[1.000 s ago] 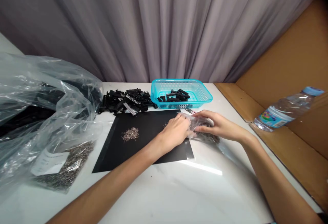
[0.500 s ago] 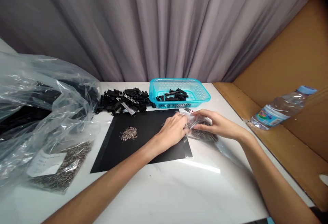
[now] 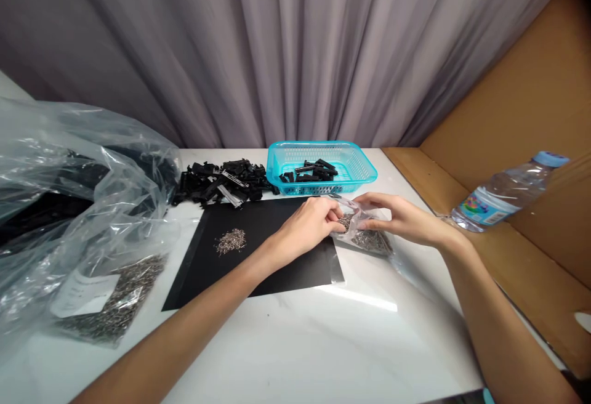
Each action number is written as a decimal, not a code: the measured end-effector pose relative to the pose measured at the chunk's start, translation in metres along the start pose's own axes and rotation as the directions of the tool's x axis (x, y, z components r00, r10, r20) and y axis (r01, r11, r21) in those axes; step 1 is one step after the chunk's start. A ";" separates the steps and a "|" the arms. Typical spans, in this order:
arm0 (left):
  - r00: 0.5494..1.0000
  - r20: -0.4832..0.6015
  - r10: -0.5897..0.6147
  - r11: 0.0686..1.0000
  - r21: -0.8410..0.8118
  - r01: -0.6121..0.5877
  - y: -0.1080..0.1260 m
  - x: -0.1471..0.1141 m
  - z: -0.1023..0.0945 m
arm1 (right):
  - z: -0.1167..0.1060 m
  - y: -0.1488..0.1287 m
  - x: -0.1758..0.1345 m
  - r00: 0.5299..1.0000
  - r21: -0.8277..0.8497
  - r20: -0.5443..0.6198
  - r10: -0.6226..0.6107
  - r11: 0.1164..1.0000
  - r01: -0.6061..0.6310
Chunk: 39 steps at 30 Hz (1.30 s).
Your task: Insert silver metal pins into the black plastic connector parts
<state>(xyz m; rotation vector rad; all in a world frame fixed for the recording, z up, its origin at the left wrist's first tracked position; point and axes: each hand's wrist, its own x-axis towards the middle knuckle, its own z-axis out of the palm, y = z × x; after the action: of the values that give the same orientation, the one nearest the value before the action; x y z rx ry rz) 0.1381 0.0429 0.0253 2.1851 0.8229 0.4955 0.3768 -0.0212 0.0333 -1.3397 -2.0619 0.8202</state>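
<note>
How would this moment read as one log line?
left hand: at edge of clear bag; right hand: holding same bag; black sheet: metal bits piled; blue basket: black parts inside

Through my camera I see a grey curtain [image 3: 305, 53] at twelve o'clock, brown cardboard [image 3: 521, 71] at two, glare [image 3: 364, 298] at five across the white table [image 3: 300, 348].

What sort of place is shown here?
Probably a workbench for small parts: the white table holds a heap of black pieces, a blue basket and a clear bag of tiny metal pieces.
</note>
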 end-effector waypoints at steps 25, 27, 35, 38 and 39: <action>0.997 -0.011 0.074 0.989 0.128 -0.072 0.006 -0.006 -0.017 | -0.012 0.002 -0.016 0.987 -0.074 -0.008 0.163 0.984 -0.164; 0.998 -0.036 0.046 0.996 0.072 -0.044 0.003 -0.005 -0.014 | -0.017 0.003 -0.019 0.971 -0.125 -0.005 0.237 0.964 -0.236; 0.995 -0.069 0.079 0.996 -0.027 -0.081 0.007 -0.003 -0.033 | -0.020 0.012 -0.022 0.836 0.002 0.124 0.534 0.843 -0.538; 0.966 -0.163 0.200 0.979 0.079 -0.190 0.018 -0.005 -0.047 | -0.010 0.012 -0.017 0.874 0.006 0.062 0.481 0.876 -0.482; 0.957 -0.158 0.245 0.968 0.089 -0.233 0.023 -0.007 -0.050 | -0.006 0.011 -0.015 0.878 0.010 0.049 0.477 0.878 -0.478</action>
<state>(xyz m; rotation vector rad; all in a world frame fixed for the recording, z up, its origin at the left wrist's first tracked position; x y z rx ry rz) 0.1141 0.0518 0.0745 2.3449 0.6729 0.7910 0.3930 -0.0306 0.0276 -1.8715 -1.7615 1.0799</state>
